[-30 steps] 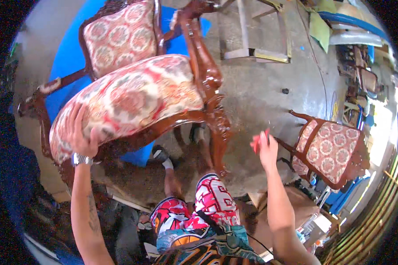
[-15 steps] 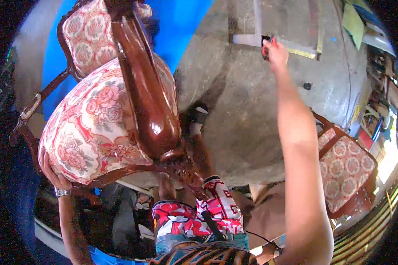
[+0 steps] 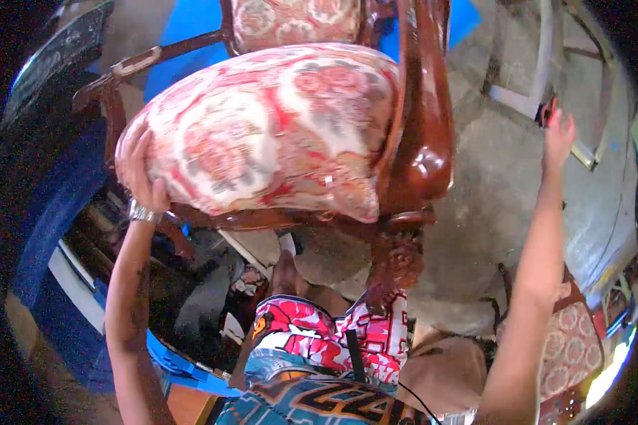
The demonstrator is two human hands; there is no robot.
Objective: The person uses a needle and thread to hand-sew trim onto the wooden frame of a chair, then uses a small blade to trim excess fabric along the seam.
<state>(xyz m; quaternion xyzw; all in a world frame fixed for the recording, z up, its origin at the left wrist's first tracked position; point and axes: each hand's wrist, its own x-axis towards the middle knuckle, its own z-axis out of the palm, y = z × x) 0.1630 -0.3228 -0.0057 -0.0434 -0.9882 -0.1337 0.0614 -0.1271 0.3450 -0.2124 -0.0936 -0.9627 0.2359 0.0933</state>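
A glossy brown carved armchair (image 3: 425, 142) fills the upper middle, its padded seat (image 3: 262, 142) and backrest (image 3: 294, 21) covered in pink, red and cream floral fabric. My left hand (image 3: 142, 166), with a watch on the wrist, grips the left end of the seat, fingers curled over the fabric. My right hand (image 3: 556, 131) is stretched out to the right of the chair, holding a small red-and-black tool (image 3: 547, 110) that is partly hidden by the fingers. That hand appears over the floor near a bare frame, apart from the chair.
A blue sheet (image 3: 464, 21) lies beneath the chair. A pale rectangular frame (image 3: 514, 99) is at the upper right. A second floral chair (image 3: 571, 340) stands at the lower right. Assorted scraps and boards (image 3: 244, 255) lie around my legs. A cord runs along the concrete floor (image 3: 468, 248).
My right hand has moved up and outward with the tool. My left hand still holds the seat. The armchair shifted and turned in view, now sitting higher and more square to me.
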